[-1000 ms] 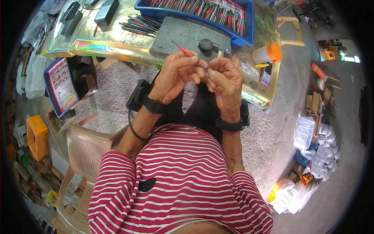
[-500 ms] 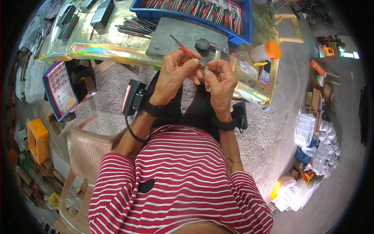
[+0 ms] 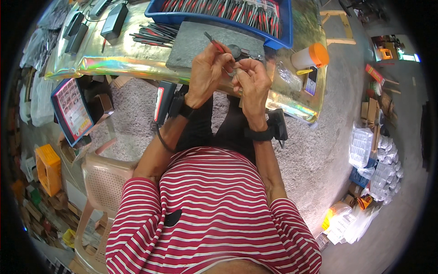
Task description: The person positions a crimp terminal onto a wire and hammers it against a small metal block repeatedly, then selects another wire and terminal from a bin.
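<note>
Over the near edge of a grey slab [image 3: 188,45], my left hand [image 3: 204,77] is closed round a slim black-and-red stick [image 3: 216,44], its dark end pointing up and to the left. Close against it, my right hand [image 3: 253,86] pinches at the stick's near end; what lies between those fingertips is too small to make out. Behind the fingers, a round black piece with a metal arm [image 3: 234,51] rests on the slab. Similar sticks lie in a loose pile [image 3: 154,34] to the slab's left, and many more fill a blue tray [image 3: 287,34] behind it.
A clear jar with an orange lid [image 3: 318,55] stands on the shiny gold table cover [image 3: 123,65], near crumpled clear plastic [image 3: 288,75]. Dark boxy devices [image 3: 115,21] sit at the far left. A plastic chair [image 3: 107,180] is at my left side.
Both hands have moved slightly away from my body, over the slab, and closer together. The stick now shows less of its length above my left fingers.
</note>
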A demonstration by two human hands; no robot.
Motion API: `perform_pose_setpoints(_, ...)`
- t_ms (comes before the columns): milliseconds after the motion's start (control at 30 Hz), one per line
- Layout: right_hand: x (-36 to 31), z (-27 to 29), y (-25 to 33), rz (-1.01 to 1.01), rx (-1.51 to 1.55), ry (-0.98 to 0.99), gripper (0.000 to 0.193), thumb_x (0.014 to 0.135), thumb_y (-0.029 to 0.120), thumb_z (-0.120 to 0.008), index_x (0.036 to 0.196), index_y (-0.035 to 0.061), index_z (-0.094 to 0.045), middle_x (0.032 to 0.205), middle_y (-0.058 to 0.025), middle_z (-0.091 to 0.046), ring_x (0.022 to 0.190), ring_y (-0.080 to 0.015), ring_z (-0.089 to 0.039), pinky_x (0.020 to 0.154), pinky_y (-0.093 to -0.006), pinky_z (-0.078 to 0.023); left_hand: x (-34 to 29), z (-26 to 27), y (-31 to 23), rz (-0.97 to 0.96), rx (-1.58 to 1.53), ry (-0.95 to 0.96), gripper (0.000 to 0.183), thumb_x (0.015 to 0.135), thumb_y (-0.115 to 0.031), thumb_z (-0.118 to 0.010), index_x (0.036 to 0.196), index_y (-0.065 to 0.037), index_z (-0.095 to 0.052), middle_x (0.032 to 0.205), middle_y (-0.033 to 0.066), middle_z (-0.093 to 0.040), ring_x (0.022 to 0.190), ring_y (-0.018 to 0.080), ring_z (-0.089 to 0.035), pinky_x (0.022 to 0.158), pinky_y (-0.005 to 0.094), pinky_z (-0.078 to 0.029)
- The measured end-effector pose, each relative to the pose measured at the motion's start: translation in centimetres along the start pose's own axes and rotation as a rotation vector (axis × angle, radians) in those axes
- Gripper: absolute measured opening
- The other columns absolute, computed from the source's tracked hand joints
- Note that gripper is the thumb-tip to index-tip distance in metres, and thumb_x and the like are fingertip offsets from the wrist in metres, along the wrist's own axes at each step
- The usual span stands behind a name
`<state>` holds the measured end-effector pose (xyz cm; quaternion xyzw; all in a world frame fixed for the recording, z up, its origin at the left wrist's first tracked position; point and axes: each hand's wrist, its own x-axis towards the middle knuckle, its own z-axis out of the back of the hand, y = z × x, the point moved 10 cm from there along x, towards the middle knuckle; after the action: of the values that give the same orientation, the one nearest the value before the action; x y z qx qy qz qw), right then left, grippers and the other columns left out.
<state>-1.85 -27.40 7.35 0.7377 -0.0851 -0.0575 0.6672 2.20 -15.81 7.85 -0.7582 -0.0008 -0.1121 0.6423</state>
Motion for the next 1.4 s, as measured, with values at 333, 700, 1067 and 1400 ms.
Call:
perform_pose_setpoints(333,-1.1,5.1,-1.6,-0.094,0.042,-0.154,0.016,0.076,0.002,-0.05,0.09,-0.0045,-0.047,0.075,-0.0095,-0.054,0.054,-0.0074,-0.048,0.043,-0.0168,-0.038,2.7,-0.1,1.1,-0.01,0.058,-0.048,0.002,0.079,-0.002,-0.049,0.079,-0.004,-0.049,0.064,0.0016,-0.054,0.05,0.0062,-0.048,0.044,0.02,-0.04)
perform_pose_setpoints(700,-4.2,7.8,-6.4,-0.257,-0.065,-0.152,0.019,0.083,0.019,-0.05,0.083,0.0002,-0.054,0.065,-0.0026,-0.051,0.049,-0.0052,-0.042,0.041,-0.0169,-0.029,3.2,-0.4,1.8,-0.045,0.253,0.019,0.005,0.084,-0.008,-0.047,0.087,-0.005,-0.05,0.07,0.0018,-0.057,0.056,0.0067,-0.052,0.048,0.0199,-0.044)
perform_pose_setpoints(1067,-3.5,6.1,-8.0,-0.264,-0.074,0.0,0.028,0.086,0.026,-0.044,0.084,-0.0001,-0.054,0.071,-0.0054,-0.055,0.062,-0.0091,-0.05,0.056,-0.0211,-0.041,3.1,0.1,2.0,0.003,0.136,-0.039,0.001,0.079,-0.004,-0.049,0.08,-0.005,-0.05,0.063,0.0011,-0.053,0.052,0.0068,-0.051,0.044,0.02,-0.043)
perform_pose_setpoints(1400,-3.5,3.5,-7.7,-0.413,0.186,0.035,0.028,0.085,0.022,-0.046,0.088,-0.0052,-0.051,0.072,-0.0134,-0.055,0.06,-0.0139,-0.054,0.053,-0.0239,-0.043,3.2,-0.5,2.3,-0.046,0.225,0.058,0.005,0.083,-0.004,-0.047,0.087,-0.003,-0.05,0.067,0.0007,-0.053,0.057,0.006,-0.05,0.049,0.0191,-0.042)
